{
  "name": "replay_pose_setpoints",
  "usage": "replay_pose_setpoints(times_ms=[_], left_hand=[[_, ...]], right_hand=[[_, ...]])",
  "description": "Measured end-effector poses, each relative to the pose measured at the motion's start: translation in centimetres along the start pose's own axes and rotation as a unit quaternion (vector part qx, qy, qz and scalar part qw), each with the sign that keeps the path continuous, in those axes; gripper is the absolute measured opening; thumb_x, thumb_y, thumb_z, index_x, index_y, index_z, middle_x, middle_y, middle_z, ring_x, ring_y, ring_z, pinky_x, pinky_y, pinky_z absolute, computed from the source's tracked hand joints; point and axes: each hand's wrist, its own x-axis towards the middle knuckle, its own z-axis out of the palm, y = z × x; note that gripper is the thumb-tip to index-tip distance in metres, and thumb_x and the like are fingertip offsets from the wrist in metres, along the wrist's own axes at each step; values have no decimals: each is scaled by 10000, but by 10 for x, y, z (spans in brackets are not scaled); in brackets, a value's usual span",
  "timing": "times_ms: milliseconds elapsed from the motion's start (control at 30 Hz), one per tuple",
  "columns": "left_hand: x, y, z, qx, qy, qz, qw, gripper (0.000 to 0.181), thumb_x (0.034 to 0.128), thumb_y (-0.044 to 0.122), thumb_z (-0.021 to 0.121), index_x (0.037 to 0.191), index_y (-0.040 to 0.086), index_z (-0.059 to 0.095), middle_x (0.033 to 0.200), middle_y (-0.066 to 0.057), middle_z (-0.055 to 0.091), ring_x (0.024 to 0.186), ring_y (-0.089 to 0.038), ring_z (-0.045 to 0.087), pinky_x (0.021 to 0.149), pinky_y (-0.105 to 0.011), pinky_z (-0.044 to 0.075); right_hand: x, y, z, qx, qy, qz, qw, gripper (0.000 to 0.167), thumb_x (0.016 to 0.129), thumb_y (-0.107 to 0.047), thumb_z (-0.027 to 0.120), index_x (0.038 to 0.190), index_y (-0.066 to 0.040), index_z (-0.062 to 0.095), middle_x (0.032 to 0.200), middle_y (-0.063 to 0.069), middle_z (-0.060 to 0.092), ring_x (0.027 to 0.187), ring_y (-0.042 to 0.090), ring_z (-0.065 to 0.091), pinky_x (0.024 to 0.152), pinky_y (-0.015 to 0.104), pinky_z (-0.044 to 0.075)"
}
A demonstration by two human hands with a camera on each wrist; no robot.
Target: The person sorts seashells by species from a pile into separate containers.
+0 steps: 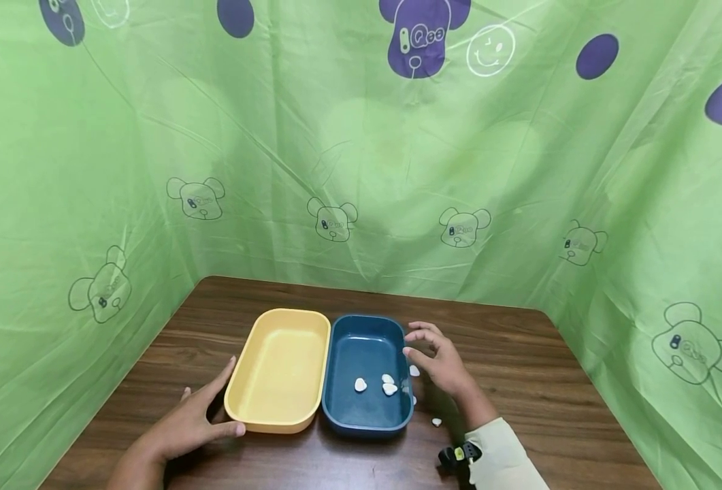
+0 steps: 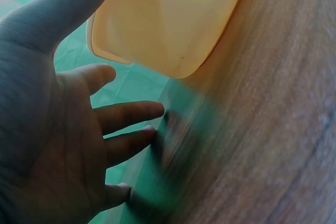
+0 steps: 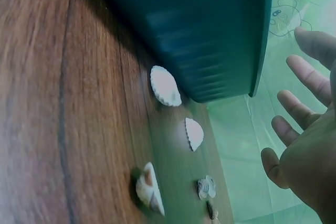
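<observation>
A yellow tray [image 1: 277,374] and a blue tray [image 1: 356,354] stand side by side. My left hand [image 1: 192,418] is at the yellow tray's near left corner, thumb by the rim. In the left wrist view the left hand [image 2: 58,129] has its fingers spread beside the yellow tray [image 2: 173,19]. My right hand [image 1: 443,361] hovers at the blue tray's right rim; whether the fingertips touch it I cannot tell. Relaxed, spread fingers show on the right hand [image 3: 310,166] in the right wrist view. Three white pieces, one a shell-like piece [image 1: 360,385], lie in the blue tray.
Several shells lie on the brown table [image 1: 520,381] right of the blue tray, among them a white ribbed shell [image 3: 165,86], a smaller shell [image 3: 194,134] and a brown-and-white shell [image 3: 150,188]. A green curtain [image 1: 361,163] surrounds the table's back and sides.
</observation>
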Motion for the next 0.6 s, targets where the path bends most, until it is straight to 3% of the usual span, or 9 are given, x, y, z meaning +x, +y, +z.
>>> replay_pose_setpoints(times_ms=[333, 600], left_hand=[[0, -1, 2, -75, -25, 0, 10000, 1233, 832, 403, 933, 1777, 229, 160, 1738, -312, 325, 1514, -634, 375, 1078, -991, 30], [1, -2, 1, -84, -11, 36, 10000, 1235, 829, 394, 933, 1776, 206, 163, 1735, -323, 321, 1520, -628, 359, 1077, -992, 21]], right_hand=[[-6, 10, -7, 149, 42, -16, 9999, 135, 1045, -139, 740, 1152, -67, 776, 1536, 230, 584, 1453, 426, 540, 1202, 722, 417], [-11, 20, -12, -93, 105, 108, 9998, 169, 1065, -136, 712, 1172, -21, 774, 1511, 195, 612, 1404, 386, 586, 1130, 539, 506]])
